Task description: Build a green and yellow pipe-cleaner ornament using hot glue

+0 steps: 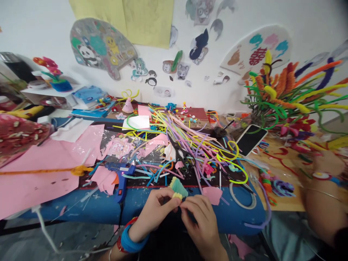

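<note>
Place: a craft workshop or hobby room.
Table: a blue work table [114, 208] stands against the white wall.
On the table: a loose heap of coloured pipe cleaners [187, 145], a blue hot-glue gun [121, 179], pink paper sheets [40, 170].
Wall behind the table: painted paper fans [100, 45] and cartoon cut-outs [199, 45].
Right of the table: bouquet of twisted pipe-cleaner flowers [288, 94].

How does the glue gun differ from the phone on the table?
The glue gun is blue and lies on the blue table near the left hand; the phone is flat, dark-screened, white-edged and lies farther right on wood. Neither is held.
</note>
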Demonstrator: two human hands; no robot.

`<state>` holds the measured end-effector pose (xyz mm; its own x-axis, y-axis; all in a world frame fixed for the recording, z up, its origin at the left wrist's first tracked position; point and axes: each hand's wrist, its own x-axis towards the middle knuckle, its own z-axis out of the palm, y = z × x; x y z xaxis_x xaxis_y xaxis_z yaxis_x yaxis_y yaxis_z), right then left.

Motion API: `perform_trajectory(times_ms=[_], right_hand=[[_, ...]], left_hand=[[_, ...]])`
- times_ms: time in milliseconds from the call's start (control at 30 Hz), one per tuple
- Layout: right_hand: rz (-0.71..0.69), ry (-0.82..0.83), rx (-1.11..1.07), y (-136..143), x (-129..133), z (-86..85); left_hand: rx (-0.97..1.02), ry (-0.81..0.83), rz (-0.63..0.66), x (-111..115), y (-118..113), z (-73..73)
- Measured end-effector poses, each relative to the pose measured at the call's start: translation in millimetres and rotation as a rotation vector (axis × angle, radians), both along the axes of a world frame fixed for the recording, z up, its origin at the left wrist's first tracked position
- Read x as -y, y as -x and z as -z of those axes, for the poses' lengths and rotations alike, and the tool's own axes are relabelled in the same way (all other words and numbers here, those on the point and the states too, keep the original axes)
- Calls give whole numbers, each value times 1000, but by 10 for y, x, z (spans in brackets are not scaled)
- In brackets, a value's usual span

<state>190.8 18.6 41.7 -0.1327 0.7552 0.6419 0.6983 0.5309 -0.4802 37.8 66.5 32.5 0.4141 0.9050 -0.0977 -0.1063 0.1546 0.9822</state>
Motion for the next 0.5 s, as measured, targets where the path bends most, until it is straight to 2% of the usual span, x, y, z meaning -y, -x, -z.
perform_trajectory(times_ms=[167, 267, 500], right_hand=[[-165, -6, 186, -147, -52, -59], [-165, -14, 263, -215, -63, -68], [-183, -20, 338, -281, -78, -152]], left_hand=[[-55, -54, 97, -66, 84, -49], [-125, -83, 149, -97, 132, -73], [-262, -273, 240, -122, 217, -145]])
